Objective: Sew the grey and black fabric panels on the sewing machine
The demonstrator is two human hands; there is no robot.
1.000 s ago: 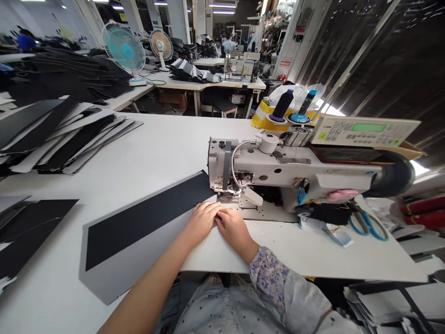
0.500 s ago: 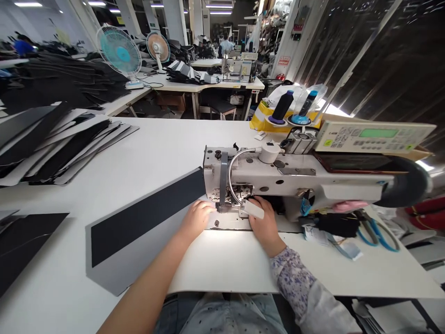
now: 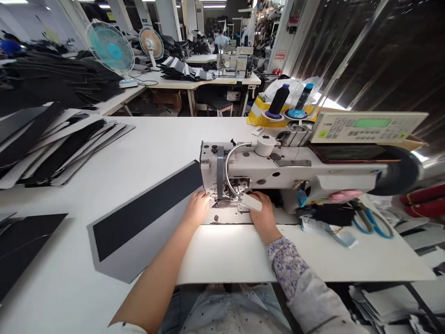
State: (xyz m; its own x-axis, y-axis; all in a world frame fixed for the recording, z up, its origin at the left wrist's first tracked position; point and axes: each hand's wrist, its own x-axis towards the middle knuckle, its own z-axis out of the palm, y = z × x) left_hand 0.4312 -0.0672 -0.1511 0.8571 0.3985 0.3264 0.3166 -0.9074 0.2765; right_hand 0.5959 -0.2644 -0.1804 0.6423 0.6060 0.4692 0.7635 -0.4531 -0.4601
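A long grey panel with a black strip [image 3: 139, 218] lies on the white table, its far end under the head of the white sewing machine [image 3: 278, 171]. My left hand [image 3: 197, 208] rests on the panel just left of the needle area, fingers pressed flat on it. My right hand [image 3: 261, 217] lies on the machine bed to the right of the needle, below the small lamp [image 3: 249, 202]; its fingertips are hidden under the machine head.
Stacks of black and grey panels [image 3: 59, 139] lie at the left. A control panel [image 3: 368, 126] and thread cones [image 3: 279, 99] sit behind the machine. Blue scissors [image 3: 371, 222] lie to its right. Fans [image 3: 110, 48] and other tables stand farther back.
My right hand has moved from beside my left, in front of the needle, to the right side under the lamp. My left hand slid forward with the panel toward the needle.
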